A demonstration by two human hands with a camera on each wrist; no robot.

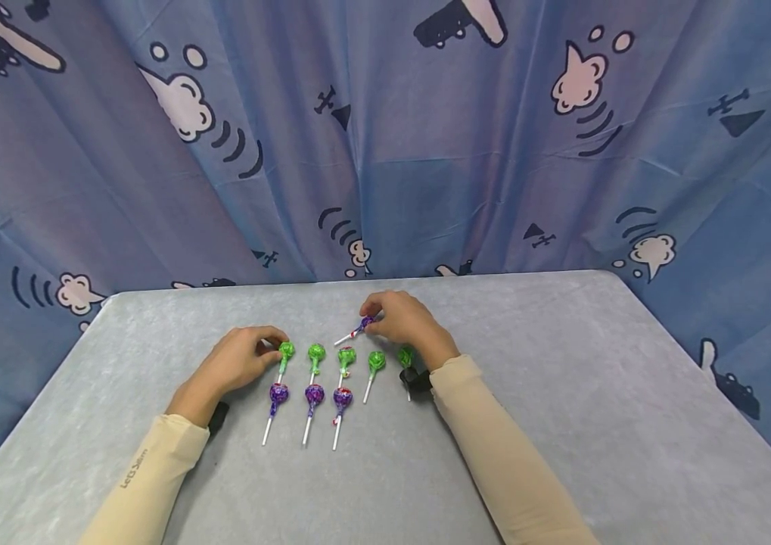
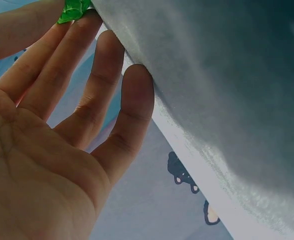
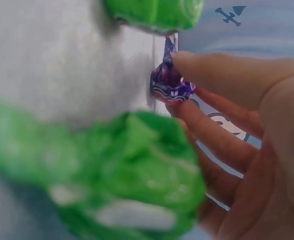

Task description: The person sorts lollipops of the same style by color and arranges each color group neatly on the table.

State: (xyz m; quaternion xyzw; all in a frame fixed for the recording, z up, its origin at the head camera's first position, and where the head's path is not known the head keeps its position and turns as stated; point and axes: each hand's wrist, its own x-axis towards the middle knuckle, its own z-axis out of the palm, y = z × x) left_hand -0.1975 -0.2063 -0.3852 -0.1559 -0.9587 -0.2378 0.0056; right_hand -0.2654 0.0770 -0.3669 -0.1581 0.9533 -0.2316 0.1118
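Observation:
My right hand (image 1: 400, 318) pinches a purple-wrapped lollipop (image 1: 367, 323) by its head, behind the green row; its white stick points down to the left. In the right wrist view thumb and fingers are at that purple lollipop (image 3: 169, 82). At the left end of the row, my left hand (image 1: 238, 359) holds the head of a green lollipop (image 1: 286, 350) between thumb and fingertips. The left wrist view shows a bit of its green wrapper (image 2: 74, 10), the other fingers stretched out. Three purple lollipops (image 1: 314, 394) lie in front of the green ones.
Further green lollipops (image 1: 316, 353) lie along the row, one (image 1: 376, 361) near the right forearm. The rightmost green lollipop (image 1: 405, 356) is partly hidden by the black wrist strap (image 1: 415, 380). A printed blue curtain (image 1: 385, 151) hangs behind the grey table (image 1: 562, 378).

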